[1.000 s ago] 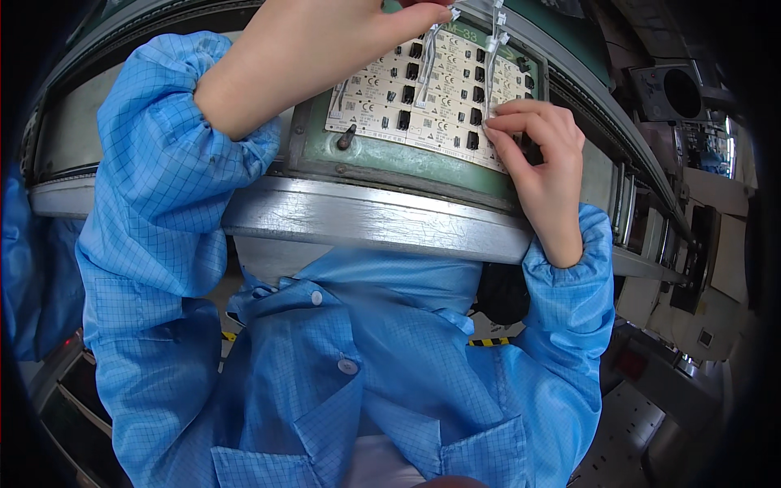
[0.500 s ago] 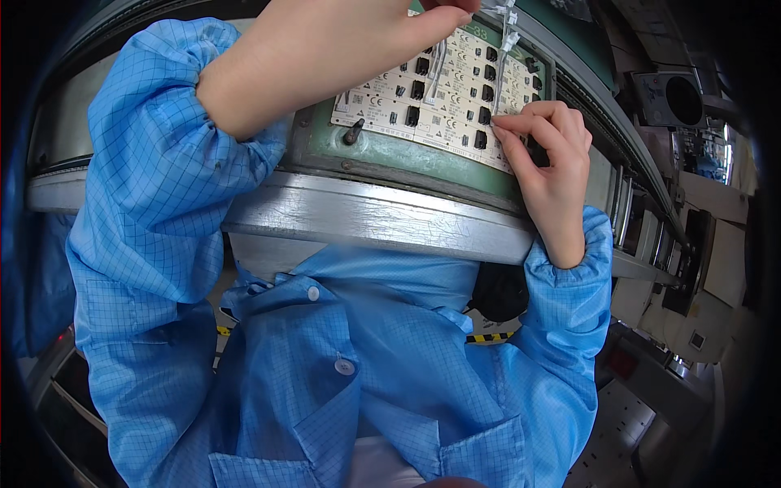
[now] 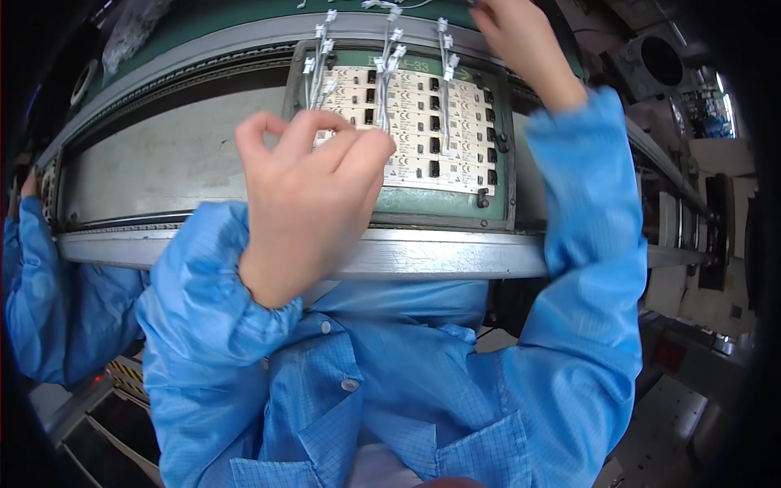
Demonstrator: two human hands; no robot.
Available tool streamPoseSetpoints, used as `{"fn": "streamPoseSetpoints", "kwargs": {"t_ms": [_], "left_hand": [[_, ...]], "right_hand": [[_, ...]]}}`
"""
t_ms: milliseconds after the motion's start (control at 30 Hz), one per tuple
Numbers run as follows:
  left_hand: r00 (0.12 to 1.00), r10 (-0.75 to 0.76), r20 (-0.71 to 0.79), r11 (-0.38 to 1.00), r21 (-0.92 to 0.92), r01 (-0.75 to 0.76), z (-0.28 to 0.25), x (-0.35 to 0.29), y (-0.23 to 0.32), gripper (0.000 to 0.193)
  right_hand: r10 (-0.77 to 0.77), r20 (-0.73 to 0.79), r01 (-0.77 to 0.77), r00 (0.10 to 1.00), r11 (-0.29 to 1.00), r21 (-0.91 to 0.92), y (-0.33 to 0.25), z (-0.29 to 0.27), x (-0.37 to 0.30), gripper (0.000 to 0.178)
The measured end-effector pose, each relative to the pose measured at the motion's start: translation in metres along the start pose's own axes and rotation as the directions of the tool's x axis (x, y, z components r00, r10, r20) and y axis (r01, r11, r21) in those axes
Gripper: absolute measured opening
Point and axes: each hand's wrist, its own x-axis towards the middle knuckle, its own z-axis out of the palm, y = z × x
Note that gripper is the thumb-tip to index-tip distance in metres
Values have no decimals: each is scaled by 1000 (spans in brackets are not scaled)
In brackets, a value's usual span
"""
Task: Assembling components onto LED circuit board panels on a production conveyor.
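A panel of white circuit boards [image 3: 464, 172] with rows of black components lies in a green fixture [image 3: 423, 202]. White wire leads with small white connectors [image 3: 447, 65] lie across the panel in three bunches, their connector ends toward the far rail. My left hand [image 3: 313, 195] is over the panel's near left part, with fingers curled in; its fingertips are hidden, so what they hold, if anything, cannot be made out. Beyond the fixture's far right corner, my right hand [image 3: 525, 45] reaches to the top edge of the view, where its fingers are partly cut off.
A metal rail [image 3: 439, 254] runs along the near side, and a track [image 3: 187, 69] along the far side. Loose white wires [image 3: 399, 5] lie on the green surface beyond. At left, another person's hand [image 3: 31, 184] and blue sleeve [image 3: 41, 276] are beside the line.
My right hand has left the panel's right side and moved far and away. My left hand has come back nearer, over the panel's left part. The view has shifted, showing more of the line.
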Motion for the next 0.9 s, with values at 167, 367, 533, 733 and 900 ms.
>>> {"fn": "streamPoseSetpoints", "kwargs": {"t_ms": [167, 367, 533, 733, 900], "left_hand": [[951, -248, 185, 947, -159, 278, 17, -17, 8, 13], [941, -225, 254, 967, -60, 247, 15, -13, 4, 12], [963, -182, 196, 982, -7, 187, 10, -11, 2, 13], [978, -158, 137, 983, 114, 143, 13, -8, 1, 12], [955, -193, 227, 980, 90, 176, 14, -9, -2, 11]], "right_hand": [[64, 14, -60, 998, 978, -198, 20, 78, 37, 18], [96, -46, -103, 994, 981, -166, 13, 54, 35, 16], [249, -130, -186, 960, 910, 371, 3, -4, 30, 14], [214, -355, -48, 910, 905, 422, 21, -24, 8, 18], [260, -285, -45, 923, 806, 590, -10, -36, -49, 15]]}}
